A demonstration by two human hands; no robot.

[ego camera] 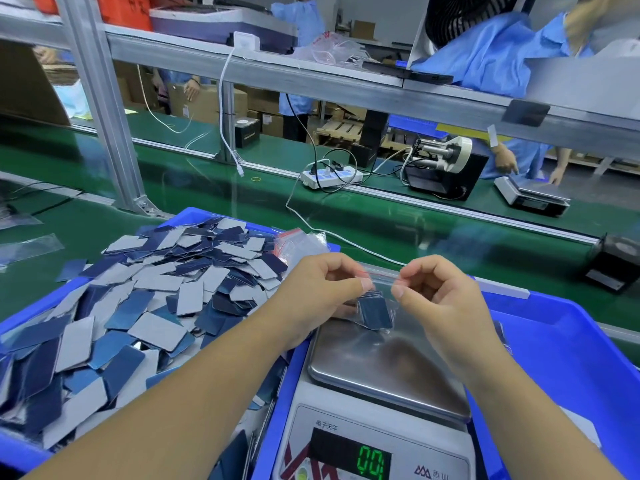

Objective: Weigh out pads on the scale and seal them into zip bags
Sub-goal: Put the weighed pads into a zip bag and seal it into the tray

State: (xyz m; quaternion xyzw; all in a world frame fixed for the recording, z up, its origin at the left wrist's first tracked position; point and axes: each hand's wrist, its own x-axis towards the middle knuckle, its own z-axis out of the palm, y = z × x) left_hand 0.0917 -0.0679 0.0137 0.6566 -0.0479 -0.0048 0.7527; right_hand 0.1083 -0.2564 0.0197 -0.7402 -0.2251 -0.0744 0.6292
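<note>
A clear zip bag [384,299] with a red zip line hangs above the scale's steel pan [381,362]. Dark blue pads [375,311] sit inside the bag. My left hand [318,292] pinches the bag's top edge at its left end, and my right hand [440,292] pinches the same edge at its right end. The scale's green display [370,460] reads 00. To the left, a blue tray [20,455] holds a heap of loose blue and grey pads [156,299].
A stack of empty zip bags [301,242] lies at the heap's far edge. The scale stands in a second blue tray [571,341]. Beyond runs a green conveyor belt [207,188] with a power strip [329,176], cables and another scale [531,195]. Other people work behind the frame.
</note>
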